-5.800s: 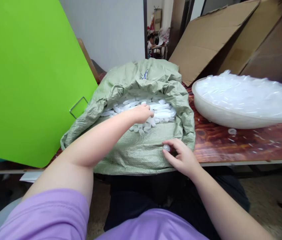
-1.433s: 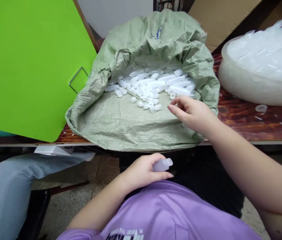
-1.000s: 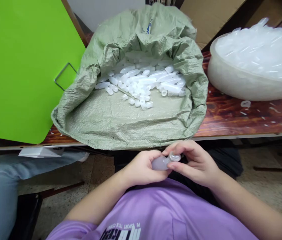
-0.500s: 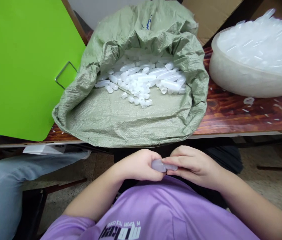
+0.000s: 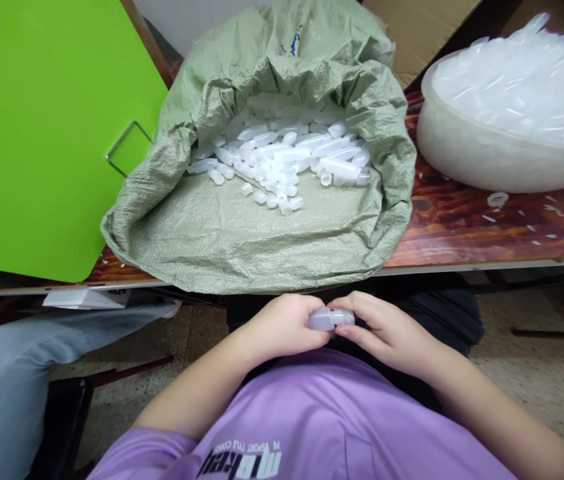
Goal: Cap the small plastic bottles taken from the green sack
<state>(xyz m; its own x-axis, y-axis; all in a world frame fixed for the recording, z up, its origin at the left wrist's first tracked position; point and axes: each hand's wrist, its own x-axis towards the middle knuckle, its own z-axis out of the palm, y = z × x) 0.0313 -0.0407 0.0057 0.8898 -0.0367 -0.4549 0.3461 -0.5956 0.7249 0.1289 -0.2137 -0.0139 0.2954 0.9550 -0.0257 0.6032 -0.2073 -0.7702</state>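
Note:
Close to my body, below the table edge, a small translucent plastic piece (image 5: 325, 319), shaped like a little tube or bottle, lies sideways between my hands. My left hand (image 5: 287, 325) is closed around its wider end. The fingertips of my right hand (image 5: 385, 328) pinch its narrower, ringed end. Beyond my hands, a pale green woven sack (image 5: 252, 250) lies open towards me on the table. Many white translucent plastic pieces (image 5: 277, 157) of a similar look spill from inside it onto its lower flap.
A translucent tub (image 5: 492, 160) heaped with thin clear plastic pieces stands at the right. Small scraps and a white ring (image 5: 498, 199) lie on the wood-patterned table (image 5: 452, 227). At the left are a bright green board (image 5: 52, 133) and another person's jeans-clad leg (image 5: 7, 380).
My right fingers have shifted and spread on the narrower end, so more of the plastic piece shows. Both hands have moved slightly up towards the table.

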